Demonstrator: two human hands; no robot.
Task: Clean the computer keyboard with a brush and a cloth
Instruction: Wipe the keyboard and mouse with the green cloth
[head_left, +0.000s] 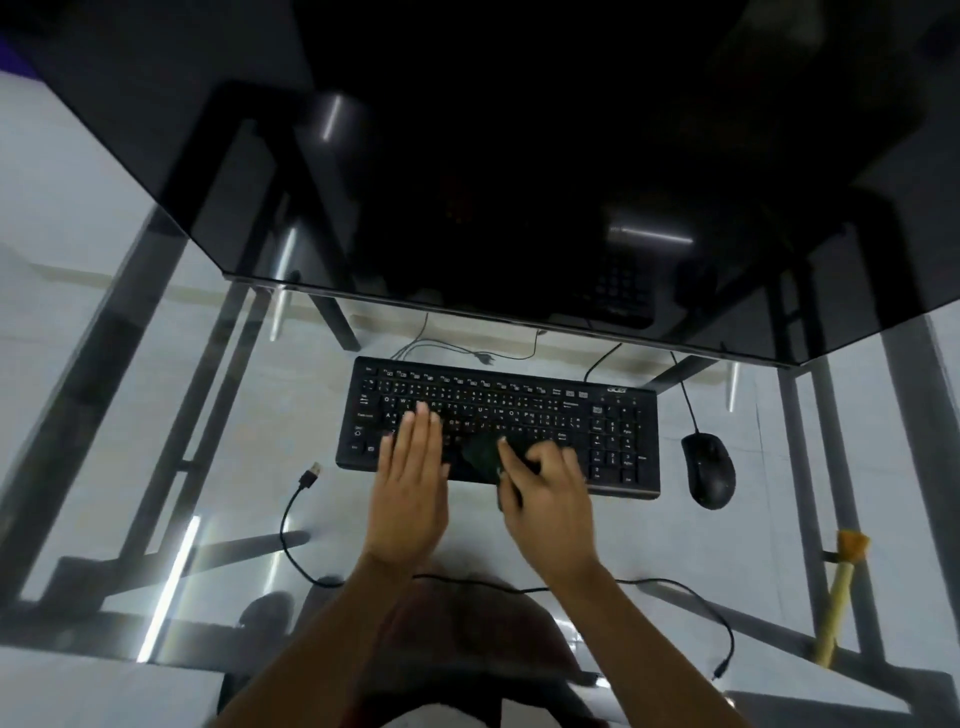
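On glass desk (249, 467), below dark upper shelf: black keyboard (613, 431), long axis running left-right. My left hand (413, 483) lies flat, fingers straight, on left keys, steadying board. My right hand (545, 483) pinches dark cloth (480, 452) against middle keys near front edge. Unwiped number pad lies right of cloth, nearer right hand; wiping looks set to run along long axis. Brush (841, 592) rests untouched, far right. Mouse (709, 467) just beside keyboard.

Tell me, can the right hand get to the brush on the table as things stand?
Probably yes: the brush lies in the open at the right, nothing around it. But the right hand holds the cloth, so it must drop it first.
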